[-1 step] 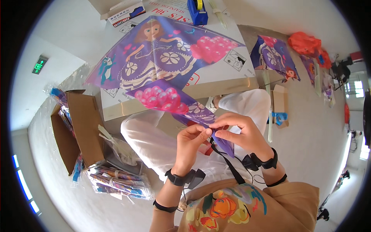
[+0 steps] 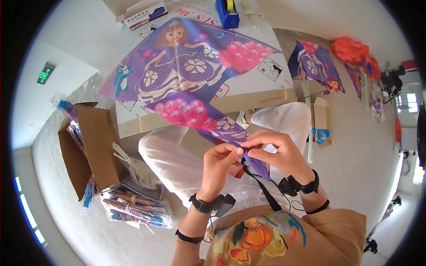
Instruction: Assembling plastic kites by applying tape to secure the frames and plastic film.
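Nothing moved: both hands [image 2: 248,155] on kite [image 2: 186,75].

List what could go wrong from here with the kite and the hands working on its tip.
1. Both hands, left hand and right hand, pinch the thin tail tip of the purple kite; a hard tug might tear the film.
2. The black strap hangs just under the tip and could snag in the grip.
3. The kite's body lies loose on the cardboard box, so pulling may drag it off the edge.
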A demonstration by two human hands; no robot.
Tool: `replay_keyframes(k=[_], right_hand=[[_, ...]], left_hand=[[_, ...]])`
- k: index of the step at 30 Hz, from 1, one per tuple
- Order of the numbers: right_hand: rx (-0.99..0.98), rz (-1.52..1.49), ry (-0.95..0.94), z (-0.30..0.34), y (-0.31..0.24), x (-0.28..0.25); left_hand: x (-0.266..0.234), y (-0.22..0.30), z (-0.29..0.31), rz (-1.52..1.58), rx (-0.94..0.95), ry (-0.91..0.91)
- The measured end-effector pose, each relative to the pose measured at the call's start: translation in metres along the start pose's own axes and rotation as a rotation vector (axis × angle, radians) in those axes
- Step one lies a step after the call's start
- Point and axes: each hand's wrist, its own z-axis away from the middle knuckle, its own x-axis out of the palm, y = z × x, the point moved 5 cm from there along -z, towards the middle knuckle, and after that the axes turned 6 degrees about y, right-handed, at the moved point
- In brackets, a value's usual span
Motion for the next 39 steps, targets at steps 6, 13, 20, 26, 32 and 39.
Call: replay_keyframes(k=[6, 13, 20, 26, 32, 39], right_hand=[[0.121, -0.144, -0.034, 0.0, 0.0, 0.001], [0.149, -0.231, -0.064, 0.0, 0.001, 0.005], [0.155, -0.325, -0.061, 0.002, 0.004, 0.009], [0.176, -0.411, -0.052, 0.004, 0.009, 0.013], [0.134, -0.191, 0.001, 0.003, -0.005, 0.018], [0.226, 0.062, 0.053, -0.005, 0.006, -0.002]], left_hand=[[-0.004, -0.006, 0.001, 0.076, -0.035, -0.058], [-0.005, -0.005, 0.001, 0.13, 0.047, -0.076], [-0.005, -0.003, 0.003, 0.175, 0.104, -0.068], [-0.007, -0.004, 0.003, 0.159, 0.166, -0.077], [0.0, 0.002, 0.003, -0.127, 0.234, 0.069], [-0.009, 0.0, -0.002, -0.019, 0.173, 0.001]])
